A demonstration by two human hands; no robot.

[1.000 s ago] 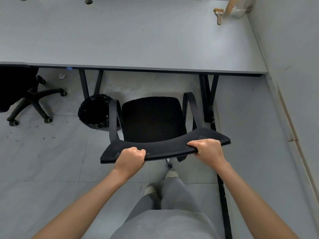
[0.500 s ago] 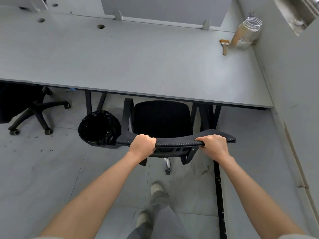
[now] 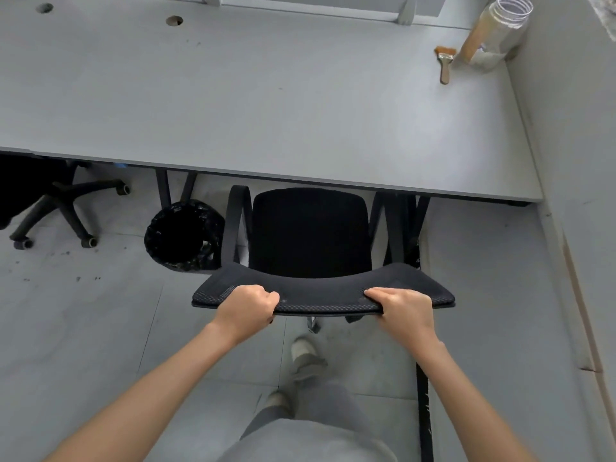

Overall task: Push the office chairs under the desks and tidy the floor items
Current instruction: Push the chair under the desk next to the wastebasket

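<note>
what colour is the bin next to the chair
Black: the bin has a black liner, left of the chair, seen in the head view.

Grey tiled floor (image 3: 83, 328) scuffed with dark specks; pale wall (image 3: 573, 128) right of the grey counter (image 3: 266, 95), a divider panel behind

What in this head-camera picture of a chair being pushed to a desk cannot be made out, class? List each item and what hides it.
1. Wheeled base of the held chair: head view, hidden by its seat and backrest, gripped by the left hand and right hand.
2. Second chair: its seat is cut off by the left edge and the desk.
3. Bin contents: too dark.
4. Jar contents: too blurred.
</note>
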